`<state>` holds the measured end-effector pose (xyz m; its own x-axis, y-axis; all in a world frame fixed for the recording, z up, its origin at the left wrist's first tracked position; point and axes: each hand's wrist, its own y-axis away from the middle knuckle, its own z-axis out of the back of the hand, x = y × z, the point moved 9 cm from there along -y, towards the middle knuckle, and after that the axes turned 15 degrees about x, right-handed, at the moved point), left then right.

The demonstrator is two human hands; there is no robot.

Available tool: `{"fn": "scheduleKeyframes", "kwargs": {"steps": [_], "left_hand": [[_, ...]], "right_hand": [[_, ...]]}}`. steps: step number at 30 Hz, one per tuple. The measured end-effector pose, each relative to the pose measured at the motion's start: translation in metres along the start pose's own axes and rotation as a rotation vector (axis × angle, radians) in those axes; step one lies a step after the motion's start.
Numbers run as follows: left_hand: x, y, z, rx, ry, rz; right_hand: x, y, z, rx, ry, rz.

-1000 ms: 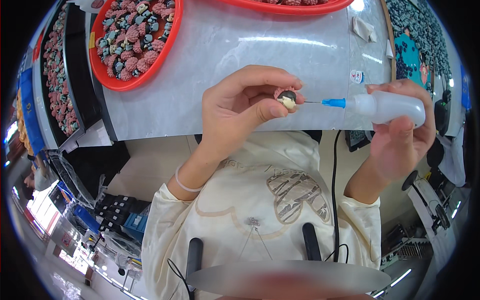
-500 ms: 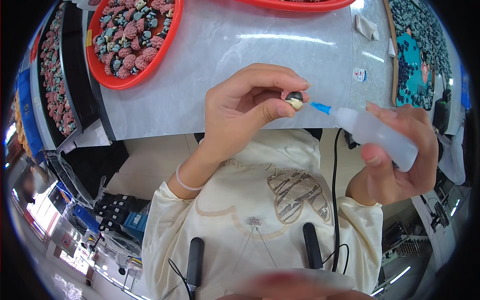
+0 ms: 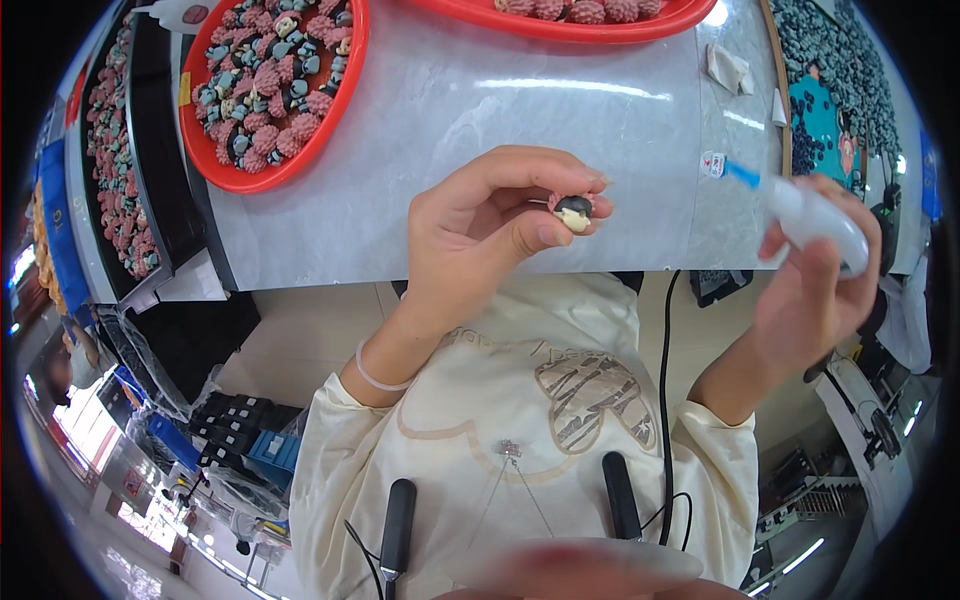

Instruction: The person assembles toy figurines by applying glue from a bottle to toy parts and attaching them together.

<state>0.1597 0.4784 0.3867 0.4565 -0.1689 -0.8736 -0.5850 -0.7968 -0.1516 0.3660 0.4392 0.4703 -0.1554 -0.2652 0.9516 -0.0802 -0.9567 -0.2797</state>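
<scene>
A small round figurine head with black hair, a cream face and a pink back (image 3: pixel 574 212) sits pinched between the thumb tip and the curled fingertips of the left hand (image 3: pixel 480 235). Those fingers (image 3: pixel 560 172) are closed down tight on it, the index arching over the top and the thumb pressing from below, and the piece is held up above the near edge of the pale grey marbled counter (image 3: pixel 450 110).

To the right of those fingers, well apart from the piece, the right hand (image 3: pixel 815 290) wraps a soft white squeeze bottle with a thin blue nozzle (image 3: pixel 805 212). Its fingers are folded fully round the bottle's body, and the nozzle points up and left, toward the counter, its tip clear of the figurine head.

Beyond the left fingers, on the counter, lies a red oval plastic tray (image 3: pixel 250 175) heaped with small pink and teal figurine pieces. A second red tray (image 3: pixel 560 25) shows at the far edge.
</scene>
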Motion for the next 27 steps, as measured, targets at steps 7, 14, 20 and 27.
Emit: {"fn": "scheduleKeyframes", "kwargs": {"steps": [7,14,20,27], "left_hand": [[0.002,0.001,0.000,0.000,-0.008,0.003],[0.001,0.003,0.001,-0.017,-0.018,0.010],[0.001,0.004,0.000,-0.001,-0.020,0.032],[0.003,0.002,-0.001,0.034,-0.005,0.028]], "right_hand": [[-0.044,-0.019,0.005,-0.052,0.351,-0.030],[-0.048,-0.026,-0.013,0.079,0.602,-0.109],[-0.047,-0.040,0.054,0.050,0.619,-0.132],[-0.099,-0.078,0.165,-0.015,0.817,-0.396]]}}
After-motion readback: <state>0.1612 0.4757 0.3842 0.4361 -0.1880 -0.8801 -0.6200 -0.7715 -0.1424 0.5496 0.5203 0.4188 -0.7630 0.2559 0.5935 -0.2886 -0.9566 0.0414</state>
